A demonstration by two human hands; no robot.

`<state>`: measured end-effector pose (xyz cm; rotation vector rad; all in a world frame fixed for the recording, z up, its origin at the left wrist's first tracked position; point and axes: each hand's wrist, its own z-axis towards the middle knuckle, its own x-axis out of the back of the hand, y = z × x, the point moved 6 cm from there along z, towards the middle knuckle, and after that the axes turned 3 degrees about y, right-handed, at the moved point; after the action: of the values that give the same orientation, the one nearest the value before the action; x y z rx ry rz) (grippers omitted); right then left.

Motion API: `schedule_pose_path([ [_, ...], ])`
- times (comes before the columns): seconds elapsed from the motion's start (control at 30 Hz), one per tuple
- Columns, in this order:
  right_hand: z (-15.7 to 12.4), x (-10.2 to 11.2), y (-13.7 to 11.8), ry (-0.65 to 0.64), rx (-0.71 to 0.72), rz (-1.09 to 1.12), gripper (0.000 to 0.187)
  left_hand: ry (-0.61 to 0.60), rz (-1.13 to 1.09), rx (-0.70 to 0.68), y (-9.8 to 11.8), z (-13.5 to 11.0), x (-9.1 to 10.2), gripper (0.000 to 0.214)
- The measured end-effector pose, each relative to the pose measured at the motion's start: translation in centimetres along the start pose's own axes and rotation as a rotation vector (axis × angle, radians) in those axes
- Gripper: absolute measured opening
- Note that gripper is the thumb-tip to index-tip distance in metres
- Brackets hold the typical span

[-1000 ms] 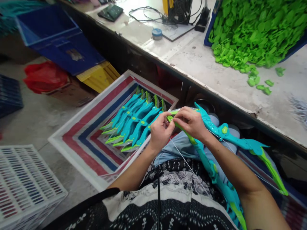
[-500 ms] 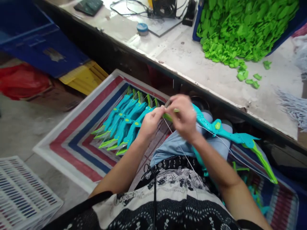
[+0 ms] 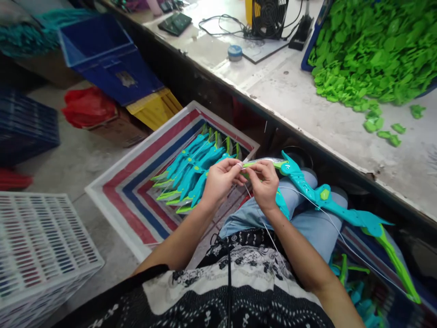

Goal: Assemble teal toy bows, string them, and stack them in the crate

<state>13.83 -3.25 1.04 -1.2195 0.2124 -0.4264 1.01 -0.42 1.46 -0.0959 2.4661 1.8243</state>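
A teal and green toy bow [image 3: 324, 198] lies across my lap, its green tip pointing left. My left hand [image 3: 220, 180] and my right hand [image 3: 264, 182] meet at that tip, both pinching a thin white bowstring [image 3: 264, 228] that trails down toward my waist. A second run of string goes along the bow to its far right end. To the left of my hands, several finished teal bows [image 3: 193, 171] are stacked in a striped woven bag [image 3: 136, 182].
A workbench [image 3: 307, 100] runs across the top right with a heap of green plastic parts [image 3: 372, 50], a small fan [image 3: 268, 16], cables and a tape roll [image 3: 235, 51]. Blue and yellow crates [image 3: 112, 59] and a white crate [image 3: 37, 246] stand on the floor at left.
My right hand has drawn back from over the bow tip and now pinches the string beside my left hand. The head view swung left and back.
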Motion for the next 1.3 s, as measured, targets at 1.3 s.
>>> schedule_pose_path([
  [1.3, -2.1, -1.1, 2.3, -0.395, 0.168, -0.061, 0.018, 0.015, 0.095, 0.077, -4.9, -1.2, 3.0, 0.025],
])
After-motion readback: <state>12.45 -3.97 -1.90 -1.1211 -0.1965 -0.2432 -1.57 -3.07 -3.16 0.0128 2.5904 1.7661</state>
